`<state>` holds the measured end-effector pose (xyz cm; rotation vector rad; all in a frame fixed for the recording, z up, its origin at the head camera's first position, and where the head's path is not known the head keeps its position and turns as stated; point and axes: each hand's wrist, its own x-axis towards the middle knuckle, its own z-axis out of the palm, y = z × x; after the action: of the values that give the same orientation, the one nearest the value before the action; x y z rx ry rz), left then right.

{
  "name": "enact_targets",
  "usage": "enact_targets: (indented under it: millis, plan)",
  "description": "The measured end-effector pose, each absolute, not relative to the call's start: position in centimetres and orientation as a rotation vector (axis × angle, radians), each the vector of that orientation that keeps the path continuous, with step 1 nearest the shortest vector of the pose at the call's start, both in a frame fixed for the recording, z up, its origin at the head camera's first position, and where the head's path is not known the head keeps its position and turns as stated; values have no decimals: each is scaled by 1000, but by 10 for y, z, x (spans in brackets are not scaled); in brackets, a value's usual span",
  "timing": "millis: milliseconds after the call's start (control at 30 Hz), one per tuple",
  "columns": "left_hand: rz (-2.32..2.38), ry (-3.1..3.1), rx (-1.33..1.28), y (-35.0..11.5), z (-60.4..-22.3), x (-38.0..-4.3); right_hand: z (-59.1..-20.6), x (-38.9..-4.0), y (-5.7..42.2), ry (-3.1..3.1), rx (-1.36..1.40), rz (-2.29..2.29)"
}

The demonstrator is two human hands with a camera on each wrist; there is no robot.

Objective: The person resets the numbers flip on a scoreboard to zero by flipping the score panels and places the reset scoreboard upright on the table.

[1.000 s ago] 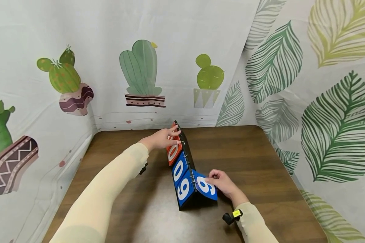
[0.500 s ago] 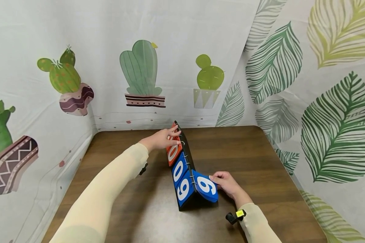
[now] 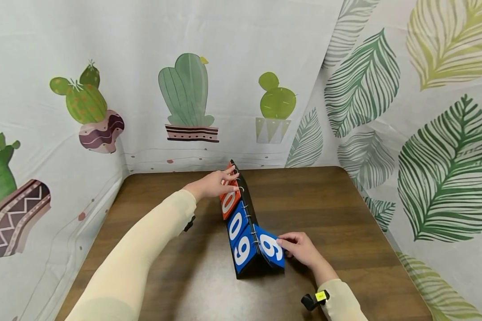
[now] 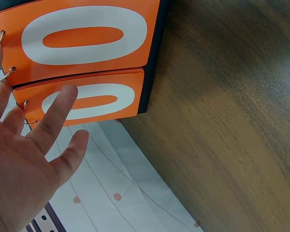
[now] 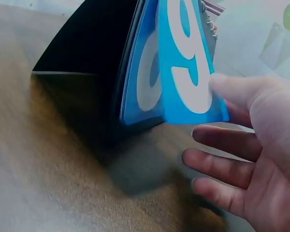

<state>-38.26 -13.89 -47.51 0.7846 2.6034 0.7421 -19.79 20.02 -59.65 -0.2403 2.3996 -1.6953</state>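
Note:
A black tent-shaped flip scoreboard (image 3: 243,187) stands on the table, with red and blue number cards on metal rings. At its far end are red cards (image 3: 228,203) showing white zeros. My left hand (image 3: 212,183) lies over the top edge there, fingers extended and fingertips at the rings. Closer in, a blue 0 card (image 3: 237,225) and a blue card (image 3: 243,250) hang on the left face. On the right side, my right hand (image 3: 303,249) pinches a blue 9 card (image 5: 188,63) between thumb and index finger. Another blue card (image 5: 144,82) shows behind it; the other fingers are spread below.
The brown wooden table (image 3: 176,267) extends around the scoreboard. A white cloth (image 3: 233,89) printed with cacti hangs behind it, and a leaf-patterned cloth (image 3: 385,174) hangs at the right. Black wrist mounts sit on both forearms.
My right hand has shifted a little to the right and nearer. The blue cards at its fingertips bowed half a second ago; now the 9 card lies flatter. My left hand stays in place.

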Motion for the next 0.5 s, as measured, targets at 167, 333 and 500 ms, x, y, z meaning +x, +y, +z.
enact_targets:
  millis: [167,333,500]
  plan:
    - [745,2597,790,-139,-474,-382,-595,-198,201,2243,-94,-1875]
    - [728,2599,786,-139,-474,-381,-587,-200,203,2004,69,-2064]
    - [738,2592,808,-140,-473,-381,-567,-196,214,1655,-3,-2233]
